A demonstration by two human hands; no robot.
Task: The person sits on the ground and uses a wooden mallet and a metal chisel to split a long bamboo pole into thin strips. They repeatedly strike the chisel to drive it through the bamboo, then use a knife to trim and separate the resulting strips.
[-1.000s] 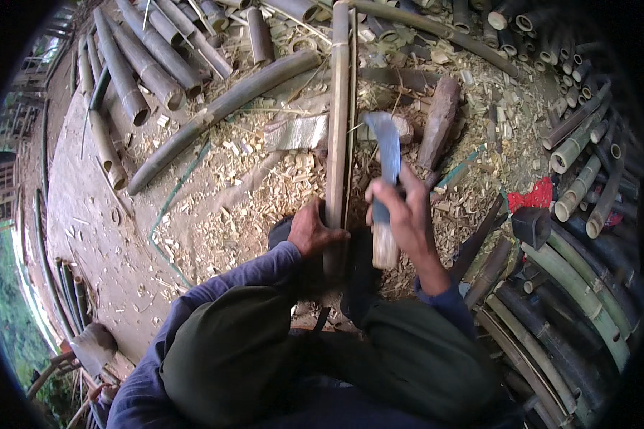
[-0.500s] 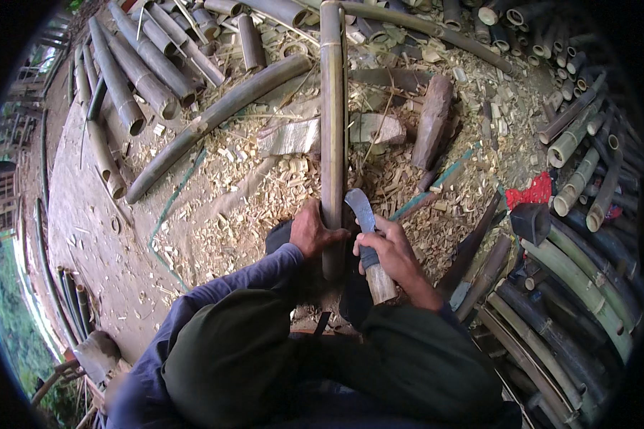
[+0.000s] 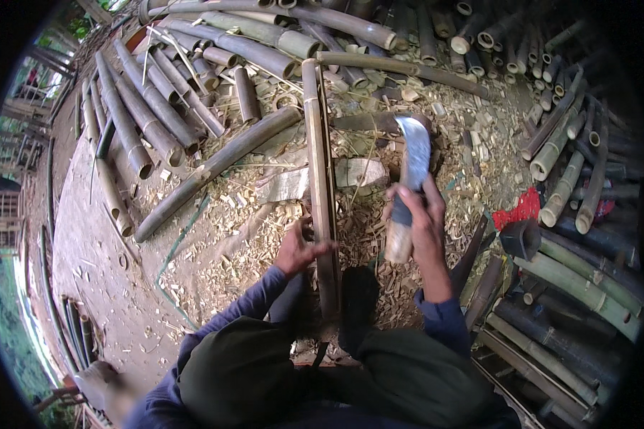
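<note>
A long bamboo pole stands up between my feet and leans over a pale chopped wood block; a narrow gap runs down its right side. My left hand is closed at the pole's lower part, thumb laid across its front, the other fingers partly hidden. Off to the right, my right hand grips a hooked billhook by its handle, dark-wrapped above and pale wood below. Its curved blade points up and away from me, slightly blurred and apart from the pole.
Wood chips cover the ground around the block. One thick bamboo length lies slantwise at left. Cut bamboo tubes lie beyond it, with more stacked at right. A dark box-like holder with red cloth sits at right.
My right hand has raised the billhook up and to the right, away from the pole. My left hand has moved slightly left and down; the view has shifted.
</note>
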